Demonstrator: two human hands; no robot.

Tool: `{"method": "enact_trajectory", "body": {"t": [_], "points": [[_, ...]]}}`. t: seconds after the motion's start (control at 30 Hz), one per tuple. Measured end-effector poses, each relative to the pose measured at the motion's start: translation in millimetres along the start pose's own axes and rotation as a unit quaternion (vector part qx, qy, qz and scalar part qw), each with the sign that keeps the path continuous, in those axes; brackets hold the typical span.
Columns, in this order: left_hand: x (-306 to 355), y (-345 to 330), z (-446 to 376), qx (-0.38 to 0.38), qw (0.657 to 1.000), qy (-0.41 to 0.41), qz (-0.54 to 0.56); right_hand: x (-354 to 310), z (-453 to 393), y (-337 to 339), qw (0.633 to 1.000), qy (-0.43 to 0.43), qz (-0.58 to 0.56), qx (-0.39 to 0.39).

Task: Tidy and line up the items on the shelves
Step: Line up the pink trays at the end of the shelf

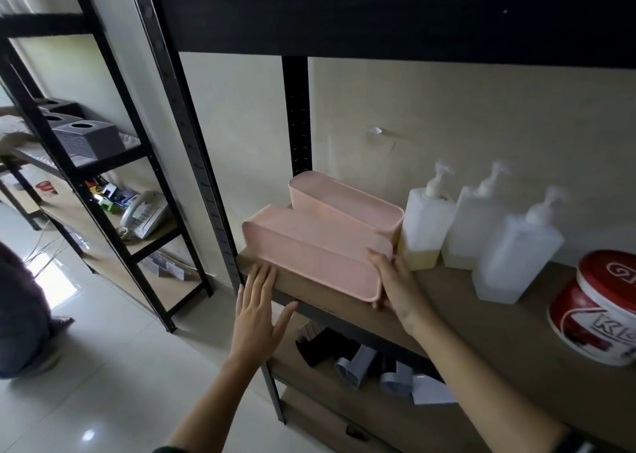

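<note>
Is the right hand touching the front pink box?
Touching. The head view shows the right hand wrapped round the near end of the front pink box, fingers on its end wall, thumb below its corner.

- Three long pink plastic bins [320, 246] lie side by side on the brown wooden shelf [464, 301].
- The right hand [395, 284] grips the front bin's near right corner.
- The left hand [256, 309], fingers straight, rests at the shelf's front edge.
- Three translucent white pump bottles [481, 228] stand right of the bins, beside a red-and-white tub [599, 311].
</note>
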State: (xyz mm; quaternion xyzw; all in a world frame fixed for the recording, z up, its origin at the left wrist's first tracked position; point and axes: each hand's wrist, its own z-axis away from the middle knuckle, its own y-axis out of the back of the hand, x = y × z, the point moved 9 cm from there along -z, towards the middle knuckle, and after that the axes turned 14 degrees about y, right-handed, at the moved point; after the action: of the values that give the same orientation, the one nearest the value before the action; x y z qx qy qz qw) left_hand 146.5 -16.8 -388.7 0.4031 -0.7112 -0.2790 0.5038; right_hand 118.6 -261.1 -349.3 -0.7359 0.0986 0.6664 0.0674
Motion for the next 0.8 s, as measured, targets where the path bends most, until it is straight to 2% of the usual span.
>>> {"method": "enact_trajectory", "body": {"t": [0.07,0.17,0.43,0.57,0.8], "points": [[0,4,0,0.002,1.000,0.008,0.003,6,-2,-8,0.998,-0.050,-0.036,-0.020],[1,3,2,-0.001,1.000,0.022,-0.005,-4,-5,-14,0.995,-0.065,-0.068,-0.036],[4,0,4,0.000,0.999,0.043,-0.006,-8,16,-5,0.999,0.017,-0.030,-0.039],[2,-4,3,-0.002,0.999,0.050,-0.006,-10,17,-2,0.997,0.034,-0.070,0.010],[2,-6,3,-0.006,0.998,0.055,0.014,-5,2,7,0.995,0.049,-0.054,0.070]]}}
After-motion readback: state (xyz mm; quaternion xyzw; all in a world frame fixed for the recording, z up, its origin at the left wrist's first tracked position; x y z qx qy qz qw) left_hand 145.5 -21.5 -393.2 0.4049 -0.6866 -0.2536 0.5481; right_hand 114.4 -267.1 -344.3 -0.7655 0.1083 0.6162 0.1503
